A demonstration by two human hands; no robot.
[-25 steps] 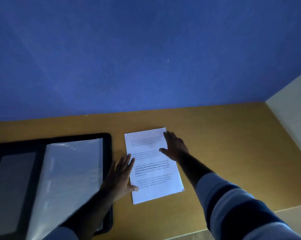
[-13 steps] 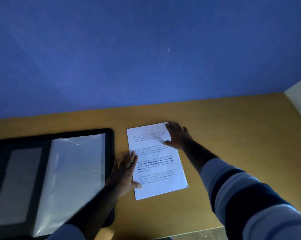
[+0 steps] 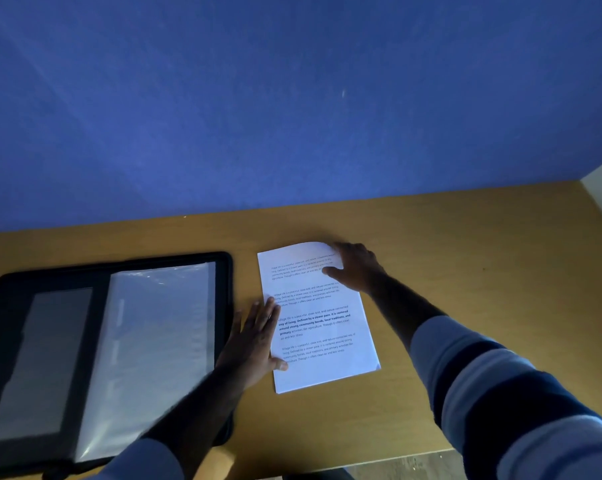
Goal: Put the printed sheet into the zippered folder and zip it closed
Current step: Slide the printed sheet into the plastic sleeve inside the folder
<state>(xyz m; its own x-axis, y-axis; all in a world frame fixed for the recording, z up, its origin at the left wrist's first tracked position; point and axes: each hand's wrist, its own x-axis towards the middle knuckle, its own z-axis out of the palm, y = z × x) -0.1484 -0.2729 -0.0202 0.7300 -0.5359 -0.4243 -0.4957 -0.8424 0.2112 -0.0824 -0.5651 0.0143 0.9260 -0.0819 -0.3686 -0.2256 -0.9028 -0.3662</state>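
While the fingers (image 3: 341, 252) of the right hand (image 3: 356, 268) curl the far right corner of the printed sheet (image 3: 322, 320) upward, pinching it, the left hand (image 3: 254, 341) lies spread and flat on the sheet's left edge. The sheet rests on the counter (image 3: 448, 254), just right of the open zippered folder (image 3: 102, 348). Best to ease the left palm off as the corner rises, so the paper lifts without creasing. Half a second ago that corner lay flat under the right hand; now it bows up.
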